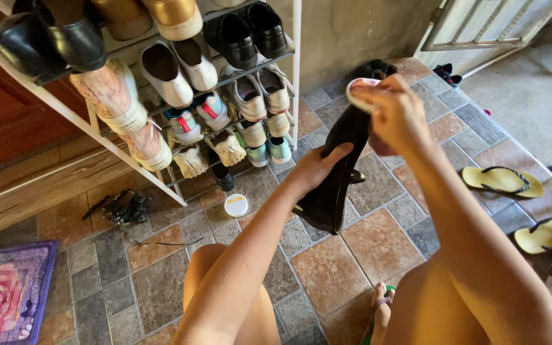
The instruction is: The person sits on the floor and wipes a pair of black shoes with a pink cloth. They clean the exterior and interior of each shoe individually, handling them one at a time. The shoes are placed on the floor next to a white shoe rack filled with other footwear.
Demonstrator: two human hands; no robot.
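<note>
Your left hand [317, 169] clamps the black shoe [337, 172] at mid-body, held over the tiled floor [327, 268]. Keep that grip firm. Your right hand [394, 115] pinches a white pad [360, 89] on its upper end; rub evenly.

Black shoe, white rack, mottled tile floor

The shoe [333, 172] is plain black; at twelve o'clock of it, the cloth [360, 89] is white with pink. The floor [327, 268] mixes grey and terracotta tiles. At nine o'clock, a purple mat [7, 294] bears a pink rose; at three o'clock, yellow sandals [503, 181] have black straps.
</note>
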